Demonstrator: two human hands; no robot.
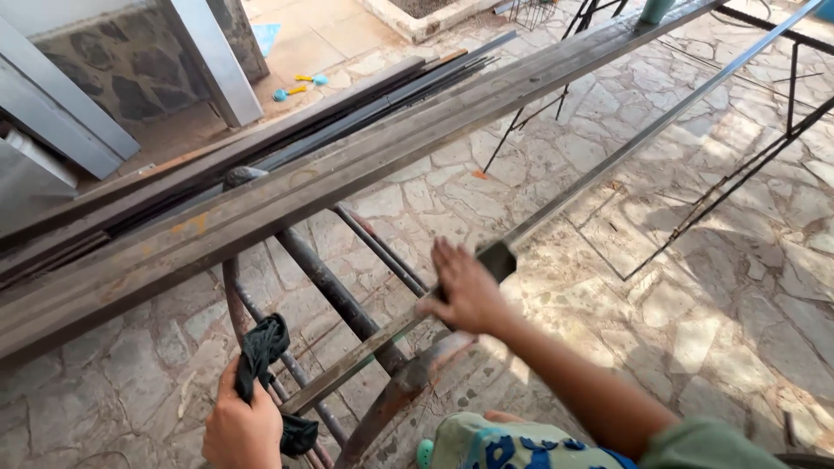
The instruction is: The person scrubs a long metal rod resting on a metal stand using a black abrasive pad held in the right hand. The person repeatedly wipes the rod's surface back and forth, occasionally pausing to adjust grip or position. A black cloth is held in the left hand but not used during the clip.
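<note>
Steel tube (556, 204) under right hand (465, 291), rag (265, 356) in left hand (243, 426)

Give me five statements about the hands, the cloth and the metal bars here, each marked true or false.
1. The left hand grips a dark cloth. True.
2. The right hand rests on a long thin bar. True.
3. The thin bar lies flat on the floor. False: it slants upward, raised above the stone floor.
4. Both hands hold the cloth. False: only the left does.
5. A stack of long bars lies on a rusty stand. True.
</note>
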